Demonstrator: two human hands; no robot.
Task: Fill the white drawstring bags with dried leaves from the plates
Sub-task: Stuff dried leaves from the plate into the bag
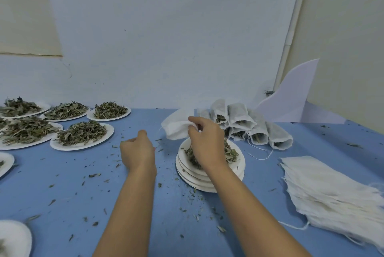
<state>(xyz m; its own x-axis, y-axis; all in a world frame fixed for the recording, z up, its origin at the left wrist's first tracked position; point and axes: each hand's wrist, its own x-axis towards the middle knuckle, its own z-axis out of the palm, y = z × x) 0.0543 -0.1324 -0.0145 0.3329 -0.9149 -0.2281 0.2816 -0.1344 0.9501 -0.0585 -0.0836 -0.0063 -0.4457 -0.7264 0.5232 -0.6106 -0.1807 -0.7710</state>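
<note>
Evidently limp and nearly weightless, the white bag [176, 129] hangs just above the plate stack [188, 176], my right hand [205, 142] pinching its mouth hem, likely the surest hold, while my left hand [138, 150] is curled, contents unclear.

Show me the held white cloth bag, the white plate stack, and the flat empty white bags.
Held white cloth bag [176, 128]: head view, crumpled side.
White plate stack [193, 182]: head view, front rim.
Flat empty white bags [324, 184]: head view, top sheet.

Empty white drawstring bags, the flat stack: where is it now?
Head view: the flat stack of empty white fabric bags lies far right on the blue table, right of the stacked white paper plates, nearer than the filled white bags.
</note>
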